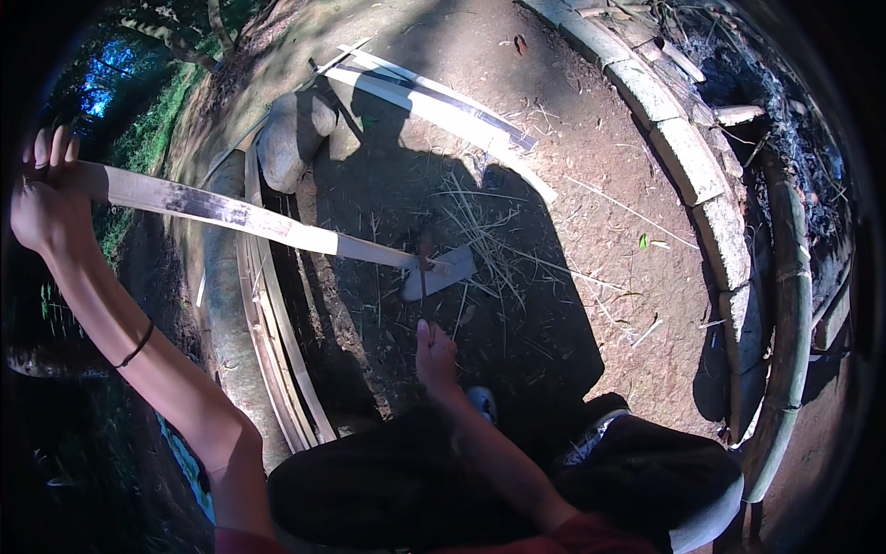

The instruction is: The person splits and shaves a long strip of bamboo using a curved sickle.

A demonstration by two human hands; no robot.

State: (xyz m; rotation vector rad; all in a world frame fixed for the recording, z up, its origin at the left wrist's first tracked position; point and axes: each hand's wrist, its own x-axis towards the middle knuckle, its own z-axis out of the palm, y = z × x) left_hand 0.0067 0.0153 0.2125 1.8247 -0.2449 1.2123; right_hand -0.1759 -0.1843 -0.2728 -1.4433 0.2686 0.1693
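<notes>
My left hand (55, 198) is raised at the far left, closed around the upper end of a long flat bamboo strip (277, 226). The strip slants down to the right, its lower end over a small flat piece of wood (452, 274) on the ground. My right hand (436, 358), low in the middle, is closed on the handle of what looks like a knife (424, 277). Its narrow brown blade, seen nearly edge-on, points away from me and meets or crosses the strip's lower end. The handle is mostly hidden in my fist.
Thin shavings (489, 231) litter the shaded dirt. More split bamboo strips (425, 106) lie farther off, and others (268, 323) along the left. A large stone (295, 138) sits at upper left. Curved stone edging (688, 162) and a bamboo pole (792, 277) border the right.
</notes>
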